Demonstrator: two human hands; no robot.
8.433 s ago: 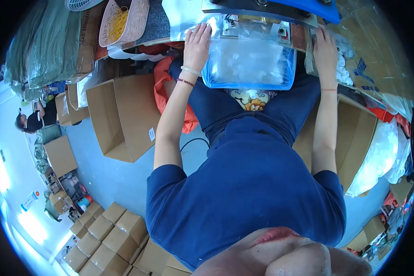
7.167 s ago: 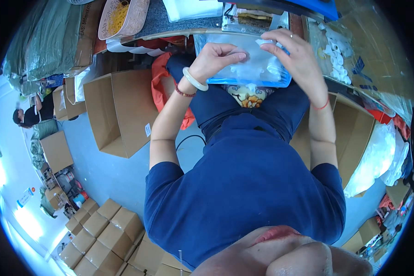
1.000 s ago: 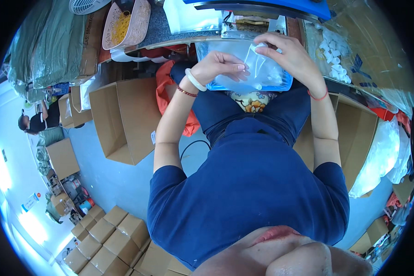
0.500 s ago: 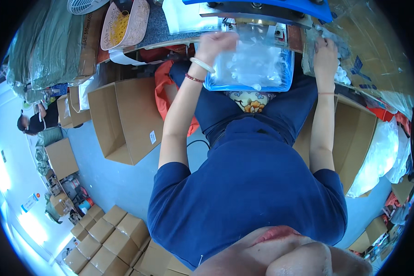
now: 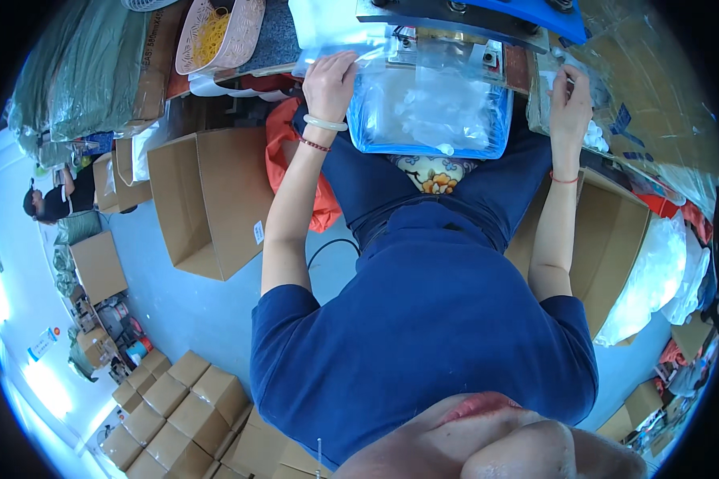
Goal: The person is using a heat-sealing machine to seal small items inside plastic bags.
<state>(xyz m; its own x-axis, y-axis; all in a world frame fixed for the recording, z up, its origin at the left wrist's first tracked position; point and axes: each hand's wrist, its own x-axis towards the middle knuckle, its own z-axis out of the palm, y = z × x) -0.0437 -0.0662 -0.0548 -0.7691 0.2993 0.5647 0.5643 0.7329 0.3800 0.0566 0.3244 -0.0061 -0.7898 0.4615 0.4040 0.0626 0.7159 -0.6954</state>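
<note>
My left hand [image 5: 330, 85] is closed at the near edge of the bench, its fingers pinching a clear plastic bag [image 5: 365, 57] that stretches to the right. On my lap rests a blue-edged tray [image 5: 359, 144] heaped with clear plastic bags [image 5: 447, 112]. Behind it stands a machine with a blue top [image 5: 527, 17] and a dark metal bar. My right hand [image 5: 570, 100] is at the right of the machine, fingers curled beside whitish plastic pieces [image 5: 595, 137]. Whatever lies between those fingertips is too small to make out.
A pale basket of yellow rubber bands [image 5: 216, 38] stands on the bench at left. Open cardboard boxes [image 5: 213, 203] flank my legs. Green-wrapped bundles [image 5: 96, 80] are at far left. Stacked cartons [image 5: 168, 415] sit on the floor, and another person [image 5: 54, 201] is at far left.
My left hand has moved left, away from the machine, drawing the clear bag with it. My right hand has shifted slightly toward me and right, its fingers more curled.
</note>
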